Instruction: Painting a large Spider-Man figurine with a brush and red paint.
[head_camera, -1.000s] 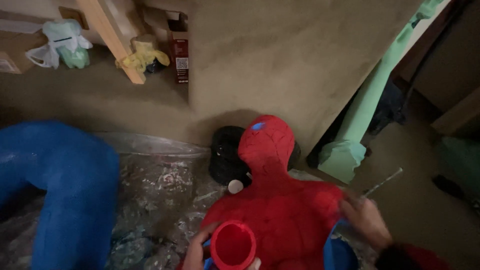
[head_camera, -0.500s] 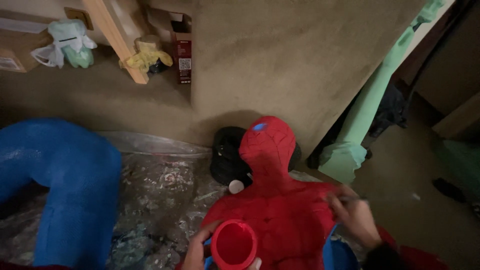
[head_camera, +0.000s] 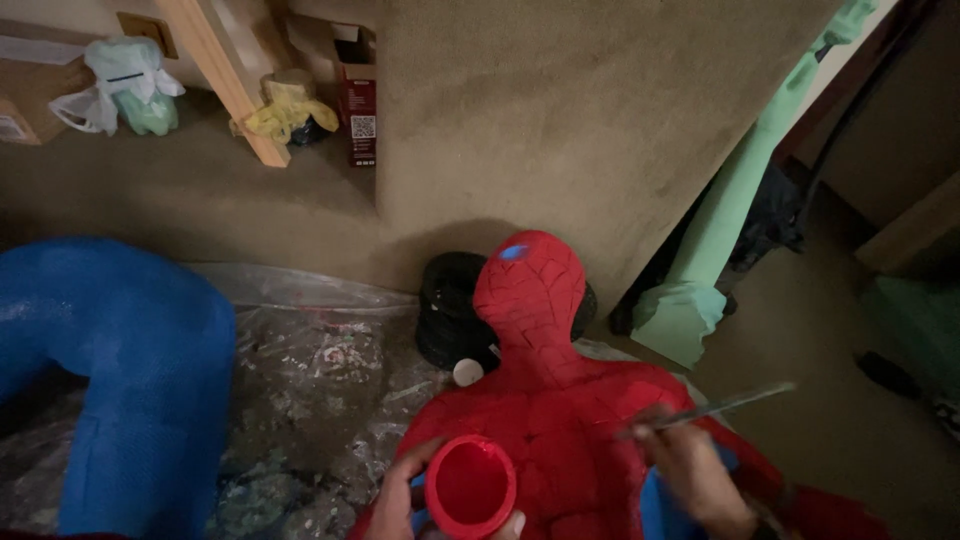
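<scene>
Nearest the camera, at the bottom edge of the view, the left hand has its fingers wrapped around a small red cup, its open mouth turned up and its inside coated red. The cup sits just in front of the chest of a red figure bust with a dark web pattern, which lies on a paint-spattered plastic sheet spread over the floor. To the right, the right hand has its fingers pinched on a thin brush, whose handle slants up and to the right while its tip rests on the bust's shoulder area. The bust's head points away from the camera and bears a small blue patch near its top.

On the left part of the sheet lies a large blue curved form. Just beyond the bust's head, at the sheet's far edge, sits a black round object, with a small white cap beside it. Behind stands a tan carpeted panel, and a pale green post leans to its right. Farther back on the floor are a wooden beam, a yellow rag and a white plastic bag.
</scene>
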